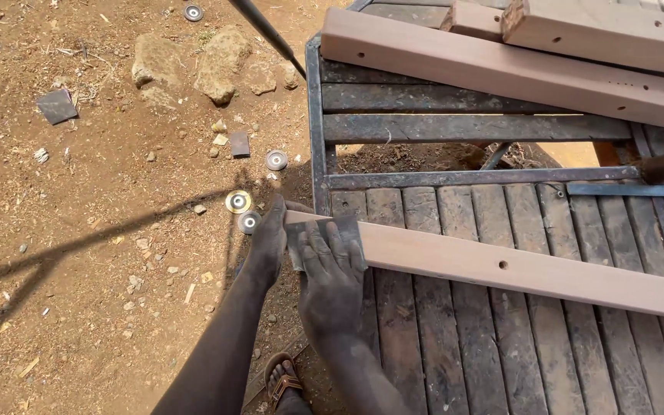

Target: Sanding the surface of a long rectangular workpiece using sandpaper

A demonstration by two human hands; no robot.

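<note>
Wooden batten (516, 269), pale, smooth, drilled

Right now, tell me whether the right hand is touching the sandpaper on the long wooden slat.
Touching. The head view shows the right hand pressed flat, fingers spread, on the grey sandpaper atop the wooden slat.

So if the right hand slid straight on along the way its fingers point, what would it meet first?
The right hand presses grey sandpaper on the long pale wooden bar; fingers point up-frame, so it likely meets the rusty metal frame rail first.
</note>
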